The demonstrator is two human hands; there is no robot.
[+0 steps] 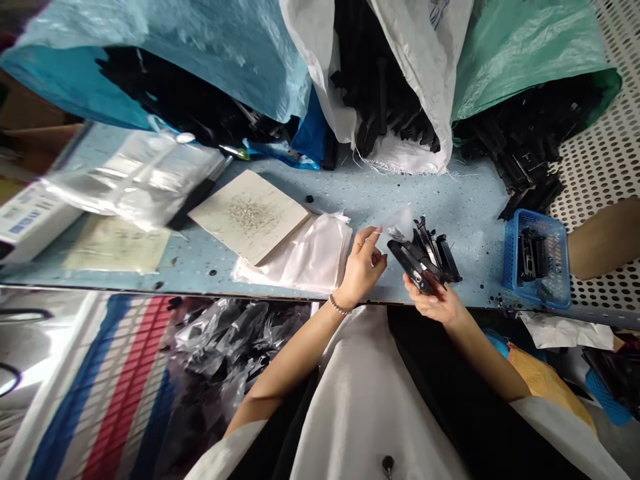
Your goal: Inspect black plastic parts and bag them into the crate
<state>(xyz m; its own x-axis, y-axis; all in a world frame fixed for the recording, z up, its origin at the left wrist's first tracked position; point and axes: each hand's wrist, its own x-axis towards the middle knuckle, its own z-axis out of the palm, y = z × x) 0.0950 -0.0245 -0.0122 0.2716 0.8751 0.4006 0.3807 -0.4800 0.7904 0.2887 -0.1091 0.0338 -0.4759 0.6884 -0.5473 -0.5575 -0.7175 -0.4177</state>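
My right hand point(434, 303) is wrapped round a long black plastic part point(410, 265), held tilted above the front of the bench. My left hand point(364, 267) is just to its left, fingers bent, with the thumb apart from the forefinger. Its fingertips reach the edge of a small clear plastic bag point(400, 223); whether they touch it I cannot tell. Beyond and right of my right hand lie several similar black parts point(441, 253). To the left of my left hand is a stack of clear plastic bags point(300, 257), partly under a square pale board point(250, 213).
Blue point(200, 47), white point(440, 60) and green sacks point(530, 53) spill black parts along the back. A blue basket point(563, 280) holds black parts at right, with another person's arm point(607, 240) beside it. Packed clear plastic point(135, 173) and a white box point(37, 220) lie left.
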